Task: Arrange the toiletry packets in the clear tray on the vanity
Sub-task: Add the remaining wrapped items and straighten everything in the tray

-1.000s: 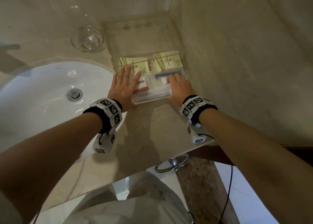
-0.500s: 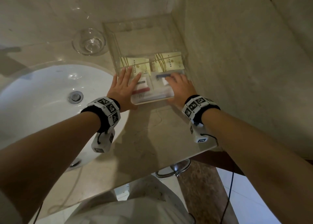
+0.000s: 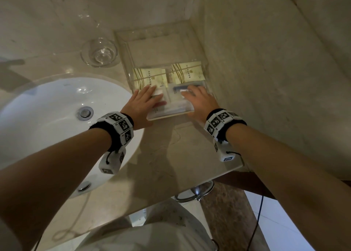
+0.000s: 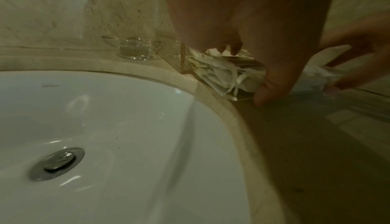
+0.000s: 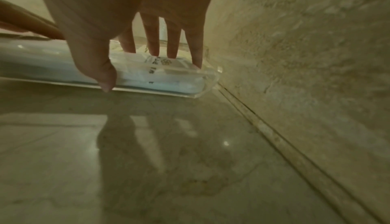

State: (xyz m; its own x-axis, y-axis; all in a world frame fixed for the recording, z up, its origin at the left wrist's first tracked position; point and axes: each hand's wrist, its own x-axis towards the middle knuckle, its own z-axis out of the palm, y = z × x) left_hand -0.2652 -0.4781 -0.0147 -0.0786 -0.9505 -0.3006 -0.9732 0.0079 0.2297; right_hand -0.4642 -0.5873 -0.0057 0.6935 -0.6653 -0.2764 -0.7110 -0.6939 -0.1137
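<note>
The clear tray sits in the vanity's back right corner. Two cream packets with gold stripes lie side by side in its middle. White and clear packets fill its front end. My left hand lies flat on the left front packets, fingers straight and together. My right hand presses straight fingers on a printed white packet, with the thumb against the tray's front wall. In the left wrist view crumpled white packets show under my left hand's palm.
A small glass bowl stands left of the tray. The white sink basin with its drain is on the left. A stone wall runs close along the tray's right side. Bare counter lies in front of the tray.
My left hand's fingers have drawn together on the packets. Both hands have barely shifted, still pressing at the tray's front end.
</note>
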